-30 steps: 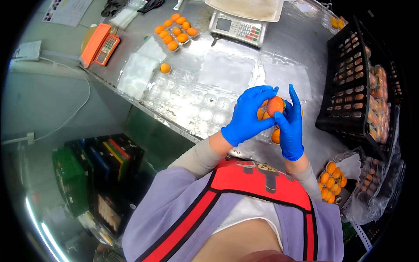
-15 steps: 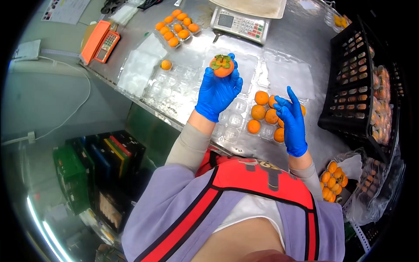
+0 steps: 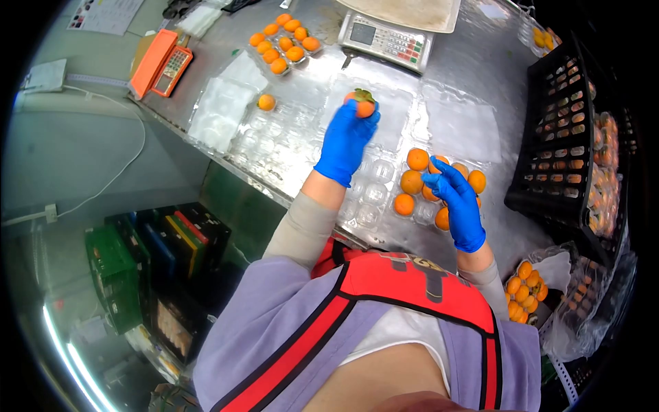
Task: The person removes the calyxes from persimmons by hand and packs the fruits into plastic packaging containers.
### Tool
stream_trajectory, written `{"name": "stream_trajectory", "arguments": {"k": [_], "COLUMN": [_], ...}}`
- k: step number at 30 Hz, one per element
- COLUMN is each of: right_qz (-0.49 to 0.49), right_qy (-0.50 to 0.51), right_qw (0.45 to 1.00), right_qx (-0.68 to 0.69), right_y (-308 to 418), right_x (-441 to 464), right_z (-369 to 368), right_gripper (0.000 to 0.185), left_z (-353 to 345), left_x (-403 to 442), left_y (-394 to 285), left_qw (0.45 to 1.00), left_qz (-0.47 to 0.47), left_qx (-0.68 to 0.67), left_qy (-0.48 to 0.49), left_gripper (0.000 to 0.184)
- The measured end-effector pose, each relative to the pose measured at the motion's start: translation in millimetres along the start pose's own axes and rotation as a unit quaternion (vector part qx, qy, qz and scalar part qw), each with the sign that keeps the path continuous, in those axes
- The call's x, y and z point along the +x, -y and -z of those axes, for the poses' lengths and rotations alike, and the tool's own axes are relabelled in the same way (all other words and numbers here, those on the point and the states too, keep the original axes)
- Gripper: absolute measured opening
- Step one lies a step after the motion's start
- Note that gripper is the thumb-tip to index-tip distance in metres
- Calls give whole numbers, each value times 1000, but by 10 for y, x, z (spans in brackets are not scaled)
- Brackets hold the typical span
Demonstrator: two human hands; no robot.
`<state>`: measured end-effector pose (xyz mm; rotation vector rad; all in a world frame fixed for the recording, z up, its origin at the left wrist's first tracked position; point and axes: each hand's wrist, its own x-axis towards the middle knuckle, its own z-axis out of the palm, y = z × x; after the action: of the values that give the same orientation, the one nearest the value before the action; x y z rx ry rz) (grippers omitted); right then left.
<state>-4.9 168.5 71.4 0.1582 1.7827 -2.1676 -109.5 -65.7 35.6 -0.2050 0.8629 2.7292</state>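
In my left hand (image 3: 347, 144), gloved in blue, I hold an orange persimmon (image 3: 362, 104) with a green calyx. My fingers are wrapped round its lower side, and the calyx faces up and away. My right hand (image 3: 460, 206), in a matching glove, hovers over a clear plastic tray (image 3: 422, 211) of persimmons (image 3: 411, 182). Its fingers are partly bent and apart, hiding some of the fruit, and I see nothing held in them. One cup near the tray's front has no fruit. Left of it lies a clear tray (image 3: 374, 193) without fruit.
A weighing scale (image 3: 391, 40) stands at the back. A filled persimmon tray (image 3: 285, 44) and a single persimmon (image 3: 266, 102) lie to the left, near an orange device with keys (image 3: 161, 65). At right stands a black crate (image 3: 552, 137); more persimmons (image 3: 526, 288) lie below it.
My left hand has turned the persimmon, so its calyx now tips away instead of facing me. My right hand's fingers have bent and come lower over the tray's fruit.
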Motion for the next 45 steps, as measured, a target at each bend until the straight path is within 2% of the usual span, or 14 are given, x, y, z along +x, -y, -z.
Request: {"name": "stream_trajectory", "arguments": {"k": [1, 2, 3, 5, 7, 15, 19, 23, 25, 29, 32, 34, 43, 45], "right_qz": [-14, -14, -15, -15, -33, -37, -52, -54, -62, -58, -71, -63, -71, -73], "right_qy": [19, 20, 26, 31, 28, 33, 38, 38, 31, 28, 16, 12, -26, -31], "right_qw": [1000, 1000, 999, 999, 999, 999, 998, 998, 998, 998, 996, 997, 996, 996], "right_qx": [18, 18, 25, 32, 27, 2, 1, 3, 10, 22, 49, 38, 44, 49], "right_y": [11, -6, -35, -37, 7, 20, 26, 5, 1, -33, -46, -77, -46, -62], "right_x": [-2, -2, 5, 7, 3, 31, 53, 81, 94, 146, 178, 198, 286, 305], "right_z": [-2, -1, 0, -14, -54, -88, -86, -84, -80, -33, 1, 41, 99, 120], "right_gripper": [40, 40, 40, 40, 39, 37, 36, 36, 35, 36, 37, 37, 39, 39], "left_z": [-51, -97, -113, -103, -56, 144, 471, 881, 1200, 1269, 1348, 1218, 1106, 1246], "left_x": [13, 5, 2, -9, 30, 137, 331, 731, 1064, 1393, 1621, 1722, 2194, 2367], "left_y": [5, -9, -52, -165, -193, -256, -357, -656, -896, -1414, -1701, -1863, -2073, -2171], "left_qw": [956, 920, 920, 748, 748, 612, 594, 684, 772, 808, 762, 704, 658, 556], "left_qz": [-126, -216, -217, -338, -343, -376, -355, -354, -364, -342, -358, -308, -178, -144], "left_qx": [243, 319, 319, 566, 564, 686, 709, 612, 484, 428, 475, 562, 637, 732], "left_qy": [-101, -69, -69, -78, -74, -115, -133, -181, -191, -218, -257, -307, -360, -365], "left_gripper": [52, 59, 59, 73, 81, 79, 78, 74, 71, 70, 71, 73, 75, 77]}}
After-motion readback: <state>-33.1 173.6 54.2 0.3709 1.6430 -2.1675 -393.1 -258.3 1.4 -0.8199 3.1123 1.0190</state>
